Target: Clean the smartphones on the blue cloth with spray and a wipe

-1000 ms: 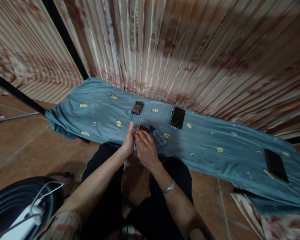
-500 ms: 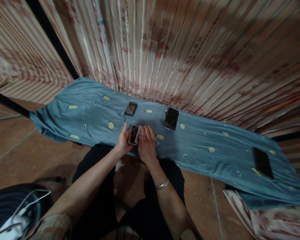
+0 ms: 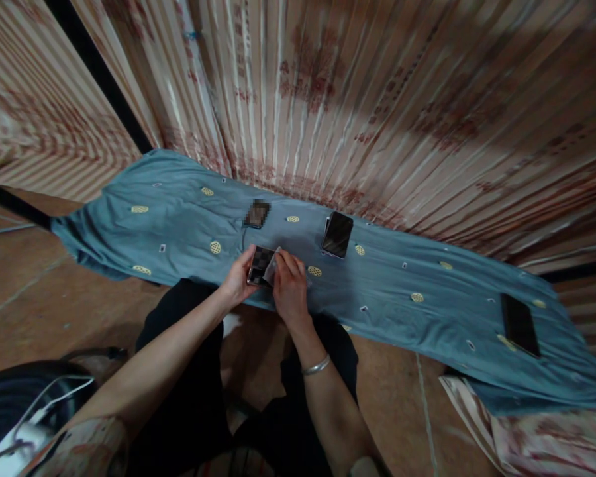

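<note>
A small dark phone [image 3: 259,264] lies on the blue patterned cloth [image 3: 417,278] right in front of me. My left hand [image 3: 236,278] grips its left edge. My right hand [image 3: 288,288] presses a small pale wipe [image 3: 272,267] against the phone's right side. A silver bangle sits on my right wrist. My knees in black trousers are just below the hands.
On the cloth lie a second black phone [image 3: 336,234], a third phone [image 3: 518,324] at far right, and a small blurred dark object [image 3: 257,213]. A striped curtain [image 3: 357,99] hangs behind. A black round object with a white cable [image 3: 30,411] sits at bottom left.
The phone has turned from edge-on between my hands to lying flat, face up. My right hand now covers the small clear bottle seen earlier. The view has shifted slightly.
</note>
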{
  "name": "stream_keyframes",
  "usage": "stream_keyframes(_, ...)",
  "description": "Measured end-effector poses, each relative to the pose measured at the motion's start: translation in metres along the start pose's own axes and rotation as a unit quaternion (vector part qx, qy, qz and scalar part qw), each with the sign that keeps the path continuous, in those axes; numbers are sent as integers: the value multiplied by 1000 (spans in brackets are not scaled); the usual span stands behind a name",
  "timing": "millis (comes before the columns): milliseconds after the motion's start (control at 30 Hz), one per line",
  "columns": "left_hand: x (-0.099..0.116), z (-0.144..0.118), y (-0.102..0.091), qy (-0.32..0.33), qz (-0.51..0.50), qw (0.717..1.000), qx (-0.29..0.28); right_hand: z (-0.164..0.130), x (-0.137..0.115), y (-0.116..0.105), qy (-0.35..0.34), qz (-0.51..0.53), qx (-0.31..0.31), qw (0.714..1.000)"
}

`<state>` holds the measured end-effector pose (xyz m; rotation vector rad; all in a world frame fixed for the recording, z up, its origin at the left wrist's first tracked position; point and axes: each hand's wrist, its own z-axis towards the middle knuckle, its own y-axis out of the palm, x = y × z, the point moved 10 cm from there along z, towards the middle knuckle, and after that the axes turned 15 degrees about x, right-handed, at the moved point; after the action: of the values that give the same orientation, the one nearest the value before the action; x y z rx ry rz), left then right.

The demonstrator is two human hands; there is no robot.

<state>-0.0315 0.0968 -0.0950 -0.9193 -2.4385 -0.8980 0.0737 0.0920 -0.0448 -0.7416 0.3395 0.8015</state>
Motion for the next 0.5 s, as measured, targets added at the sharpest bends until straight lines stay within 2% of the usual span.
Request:
stream_keyframes(100,0,1,0,-3,-8,1000,21,1,16,-7,70,44,30,996)
stream_keyframes(233,-3,7,2,-14,-28,999,9,-3,37,-12,176,109,63,976)
stream_keyframes(367,-6,12,2,-9,-30,999,-6,-10,52,-6,269,175,72,944)
stream_keyframes(500,-6,12,4,-2,-40,999,-16,-11,57,1,320,215,69,920)
